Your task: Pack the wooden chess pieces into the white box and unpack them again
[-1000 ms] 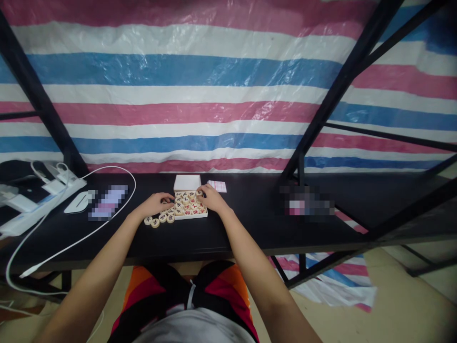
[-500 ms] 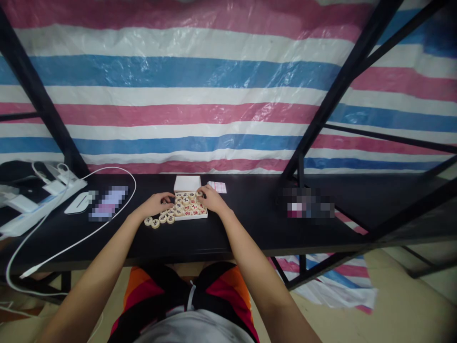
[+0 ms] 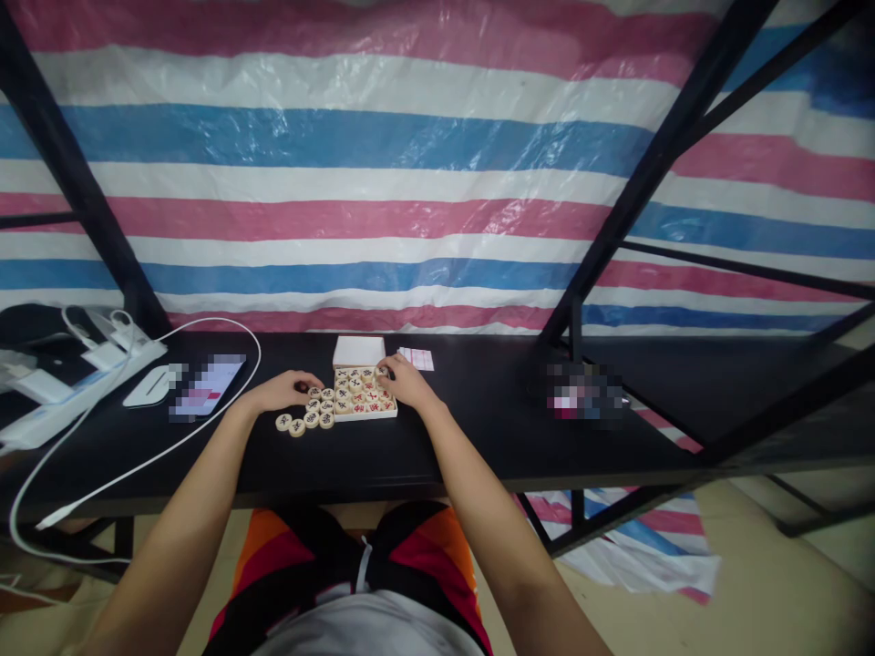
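Note:
A white box on the black table holds rows of round xiangqi pieces, marked with black and red characters. Beside its left wall lie several loose xiangqi pieces with black characters. My left hand is at the upper left of this loose group, thumb and fingers apart and curved, its fingertips close to the nearest pieces. Over the box's upper right corner bends my right hand, its fingers gripping the edge and partly covering the corner piece. A white box lid lies directly behind the box.
Right of the lid is a pink-and-white printed card. To the left are a blurred phone, a white pad, a power strip and a white cable. A blurred object and black frame bars stand right.
My left hand has drawn back to the left, away from the box's left wall, uncovering more loose pieces. My right hand stays at the box's corner.

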Demonstrator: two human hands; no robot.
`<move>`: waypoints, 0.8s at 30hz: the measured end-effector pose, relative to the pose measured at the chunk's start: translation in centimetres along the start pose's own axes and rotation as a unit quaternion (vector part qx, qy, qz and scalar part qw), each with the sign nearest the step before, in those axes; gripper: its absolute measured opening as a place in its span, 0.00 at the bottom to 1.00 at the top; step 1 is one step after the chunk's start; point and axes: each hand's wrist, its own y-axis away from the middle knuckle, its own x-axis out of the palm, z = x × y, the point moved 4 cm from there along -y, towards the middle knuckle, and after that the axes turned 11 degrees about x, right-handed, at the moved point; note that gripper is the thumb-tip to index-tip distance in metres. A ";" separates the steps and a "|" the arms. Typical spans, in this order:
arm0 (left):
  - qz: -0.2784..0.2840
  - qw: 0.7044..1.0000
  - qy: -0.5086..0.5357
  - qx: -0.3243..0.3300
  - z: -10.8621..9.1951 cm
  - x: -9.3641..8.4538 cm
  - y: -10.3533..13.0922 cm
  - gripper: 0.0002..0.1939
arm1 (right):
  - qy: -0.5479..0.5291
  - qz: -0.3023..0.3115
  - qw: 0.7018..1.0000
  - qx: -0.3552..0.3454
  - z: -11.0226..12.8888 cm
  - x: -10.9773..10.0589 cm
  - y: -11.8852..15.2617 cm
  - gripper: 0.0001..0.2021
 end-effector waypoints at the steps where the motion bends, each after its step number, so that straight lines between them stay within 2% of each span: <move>1: -0.008 1.000 -0.006 -0.003 0.2 0.0 -0.1 0.18 | 0.001 -0.001 1.000 0.001 0.0 0.0 0.0 0.10; 6: -0.052 0.998 -0.027 -0.003 1.3 0.0 -0.4 0.19 | 0.003 -0.004 1.000 -0.002 -0.2 0.1 -0.1 0.10; 10: -0.094 0.994 -0.063 -0.007 1.1 -0.1 -0.5 0.21 | 0.001 -0.030 1.000 -0.003 0.1 -0.1 -0.1 0.10; 13: -0.122 0.989 -0.088 0.010 -0.2 0.1 -0.7 0.22 | -0.008 -0.057 0.998 -0.013 0.9 -0.7 0.1 0.11; 17: -0.142 0.982 -0.108 0.065 -2.5 0.6 -1.1 0.21 | 0.015 -0.056 0.996 -0.064 3.2 -1.2 0.8 0.11; 20: -0.140 0.979 -0.108 0.100 -3.9 1.1 -1.2 0.21 | 0.043 -0.029 0.992 -0.118 5.2 -1.0 1.5 0.12; 24: -0.129 0.977 -0.102 0.132 -5.1 1.7 -1.4 0.20 | 0.014 0.025 0.987 -0.161 7.2 -0.3 2.3 0.15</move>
